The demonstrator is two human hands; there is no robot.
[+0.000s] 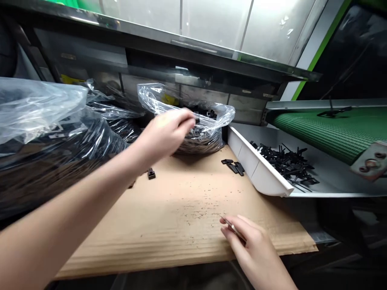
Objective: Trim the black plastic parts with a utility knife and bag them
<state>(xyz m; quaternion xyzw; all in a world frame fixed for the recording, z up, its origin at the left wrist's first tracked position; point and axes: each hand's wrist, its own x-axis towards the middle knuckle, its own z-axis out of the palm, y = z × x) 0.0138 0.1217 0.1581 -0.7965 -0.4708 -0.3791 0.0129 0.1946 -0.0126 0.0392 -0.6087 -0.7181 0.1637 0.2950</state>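
Note:
My left hand (173, 129) reaches out over the open clear plastic bag (225, 117), its fingers pinched. A small black plastic part (197, 120) shows at those fingertips, slightly blurred. Dark parts fill the bag below. Low over the cardboard, my right hand (252, 241) is closed round a thin, pointed metal tool (232, 228); most of its handle is hidden in the palm. Tiny dark scraps (199, 211) are scattered on the cardboard sheet (163, 225) near the tool's tip. Several black plastic pieces (234, 166) lie by the white tray, and another black piece (151, 173) lies left of centre.
A large plastic bag of dark parts (54, 137) bulks at the left. On the right, a white tray (263, 165) holds a heap of black parts (284, 161) beneath a green conveyor belt (329, 125). A metal shelf edge (169, 38) runs above the bags.

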